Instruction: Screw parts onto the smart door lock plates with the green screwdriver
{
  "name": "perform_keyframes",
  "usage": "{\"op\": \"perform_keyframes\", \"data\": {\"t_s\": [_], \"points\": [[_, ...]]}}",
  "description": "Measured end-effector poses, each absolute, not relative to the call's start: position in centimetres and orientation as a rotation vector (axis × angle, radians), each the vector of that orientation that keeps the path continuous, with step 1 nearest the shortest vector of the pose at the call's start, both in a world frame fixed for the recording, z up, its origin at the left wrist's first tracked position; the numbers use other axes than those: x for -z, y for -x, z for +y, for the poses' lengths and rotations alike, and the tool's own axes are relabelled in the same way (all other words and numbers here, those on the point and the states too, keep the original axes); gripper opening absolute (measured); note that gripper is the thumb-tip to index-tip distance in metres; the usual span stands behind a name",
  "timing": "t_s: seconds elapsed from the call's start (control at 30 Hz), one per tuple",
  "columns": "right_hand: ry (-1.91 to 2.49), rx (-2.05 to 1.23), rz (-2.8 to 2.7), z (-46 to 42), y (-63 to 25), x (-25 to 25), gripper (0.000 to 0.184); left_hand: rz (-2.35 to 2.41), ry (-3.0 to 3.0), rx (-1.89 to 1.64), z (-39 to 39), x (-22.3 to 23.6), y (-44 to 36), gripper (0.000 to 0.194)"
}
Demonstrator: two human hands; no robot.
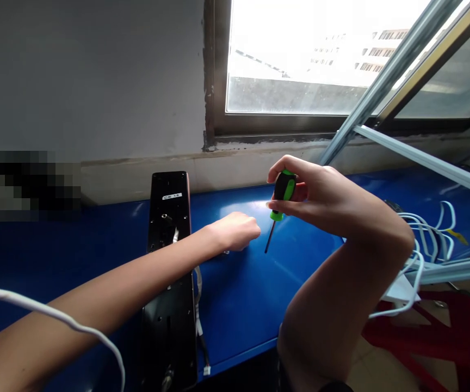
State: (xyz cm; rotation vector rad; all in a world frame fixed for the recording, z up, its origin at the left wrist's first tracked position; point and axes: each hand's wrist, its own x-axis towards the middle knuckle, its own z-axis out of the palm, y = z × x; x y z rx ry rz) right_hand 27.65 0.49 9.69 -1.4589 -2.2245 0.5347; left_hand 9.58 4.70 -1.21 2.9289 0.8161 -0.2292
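A screwdriver [284, 188] with a green and black handle is gripped by my right hand [310, 188], its thin dark shaft pointing down at a slant above the blue tabletop [235, 305]. My left hand [237, 231] is closed low over the table, left of the screwdriver tip and apart from it. What its fingers hold, if anything, is hidden; small shiny bits show just beneath it. Under my left forearm lies a long black panel [169, 321] with a white label at its far end. A wrapped cable [199, 305] with a white connector runs along the panel's right side.
A white cord [55, 310] crosses above my left forearm. Metal frame bars [398, 60] slant across the right side, near coiled white cables [431, 234]. A red stool [455, 332] stands at lower right. Behind the table are a wall and a window [292, 98].
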Motion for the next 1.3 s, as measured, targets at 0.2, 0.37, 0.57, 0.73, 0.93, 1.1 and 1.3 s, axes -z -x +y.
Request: {"op": "perform_keyframes", "data": {"t_s": [0.2,0.37,0.57,0.73,0.93,1.1,1.3], "points": [[1.427,-0.535,-2.225,0.5,-27.6,-9.7,0.034,0.831,-2.929,0.222,4.8,1.8,-9.8,0.021],[1.427,-0.529,-2.248,0.4,-27.3,-9.8,0.032,0.828,-2.957,0.196,4.1,0.7,-7.9,0.014],[1.336,-0.501,-2.302,0.3,-25.8,-10.1,0.031,0.786,-2.957,-0.208,0.7,-1.2,-2.6,0.015],[1.108,-0.468,-2.364,-0.2,-23.4,-10.7,0.031,0.820,-2.951,-0.595,-2.4,-0.7,2.4,0.023],[0.883,-0.491,-2.287,-1.2,-20.0,-11.3,0.029,0.979,-2.784,-1.042,-4.8,1.6,6.9,0.025],[0.781,-0.477,-2.227,-1.7,-17.9,-11.2,0.026,1.378,-2.555,-0.976,-6.3,3.9,7.6,0.045],[0.819,-0.424,-2.292,-1.8,-16.7,-10.8,0.023,1.487,-2.201,-1.084,-7.4,5.6,6.5,0.043]]}}
